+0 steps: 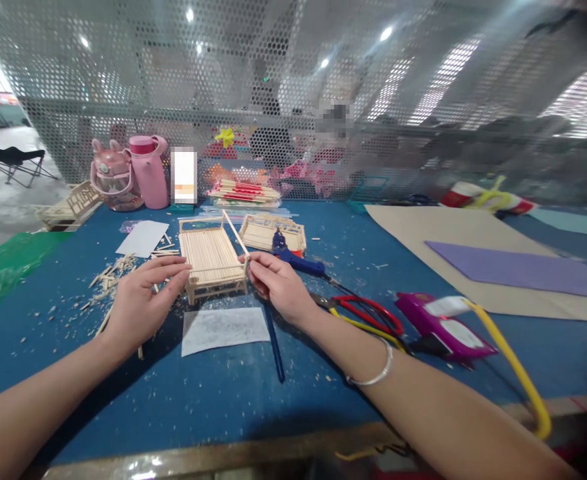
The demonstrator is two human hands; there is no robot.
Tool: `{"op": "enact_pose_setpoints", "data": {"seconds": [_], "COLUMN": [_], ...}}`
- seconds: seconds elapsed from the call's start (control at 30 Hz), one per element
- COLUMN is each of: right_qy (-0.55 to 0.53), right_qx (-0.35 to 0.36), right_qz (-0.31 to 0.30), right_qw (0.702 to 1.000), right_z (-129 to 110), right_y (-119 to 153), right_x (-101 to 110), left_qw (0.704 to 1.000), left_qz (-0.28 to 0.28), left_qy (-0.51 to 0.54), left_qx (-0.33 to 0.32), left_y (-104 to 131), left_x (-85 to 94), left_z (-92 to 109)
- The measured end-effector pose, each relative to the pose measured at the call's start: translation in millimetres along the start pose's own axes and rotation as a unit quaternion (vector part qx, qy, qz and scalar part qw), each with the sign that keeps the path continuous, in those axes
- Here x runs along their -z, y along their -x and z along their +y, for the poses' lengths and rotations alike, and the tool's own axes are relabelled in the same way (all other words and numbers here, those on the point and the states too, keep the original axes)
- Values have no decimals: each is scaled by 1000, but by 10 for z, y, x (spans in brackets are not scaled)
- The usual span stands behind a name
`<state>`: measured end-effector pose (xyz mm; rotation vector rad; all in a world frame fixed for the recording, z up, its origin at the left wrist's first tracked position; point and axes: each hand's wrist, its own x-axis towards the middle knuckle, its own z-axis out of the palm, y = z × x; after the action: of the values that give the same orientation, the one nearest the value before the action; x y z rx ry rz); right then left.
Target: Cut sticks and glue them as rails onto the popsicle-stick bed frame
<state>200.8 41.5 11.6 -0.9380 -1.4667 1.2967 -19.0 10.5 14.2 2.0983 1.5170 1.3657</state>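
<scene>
One miniature stick frame, bed-shaped, set before you left of the scene's centre. Material: slim, pale wooden sticks, unpainted. Deck: flat, made of many sticks laid side by side, their length running from near to far as you view it. Far end: a low, open railing between short uprights, the far right one the taller. Right side: a long stick slopes down from that far upright towards the near right corner. Near side: a thin crosspiece spans left to right above the deck's edge; short legs and lower crosspieces show beneath. Pose: upright, deck uppermost, its near side towards you, over the blue tabletop.
</scene>
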Motion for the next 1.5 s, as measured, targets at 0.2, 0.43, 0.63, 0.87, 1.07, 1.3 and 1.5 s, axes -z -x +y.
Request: {"op": "enact_pose_setpoints", "data": {"seconds": [0.2, 0.43, 0.63, 0.87, 1.07, 1.3, 1.5], "right_qy": [44, 68, 72, 67, 85, 94, 101], "right_qx": [13, 15, 16, 16, 21, 24, 28], "right_qz": [5, 7, 10, 15, 15, 14, 14], "right_qw": [999, 998, 997, 998, 996, 995, 994], "right_z": [4, 4, -22, -5, 7, 1, -1], "right_y": [1, 2, 15, -16, -35, -36, -32], "right_x": [-1, 9, 10, -8, -14, -5, -8], "left_qw": [997, 992, 991, 995, 999, 990, 996], "left_qz": [-18, -8, -2, -1, -19, -64, -48], "left_qy": [45, 73, 79, 48, -11, 52, 18], "left_qx": [63, 105, 111, 85, 48, 111, 73], "left_y": [5, 10, 17, 24, 39, 42, 52], "left_x": [7, -12, -21, -28, -21, 27, 30], "left_z": [16, 32, 29, 42, 32, 6, 14]}}
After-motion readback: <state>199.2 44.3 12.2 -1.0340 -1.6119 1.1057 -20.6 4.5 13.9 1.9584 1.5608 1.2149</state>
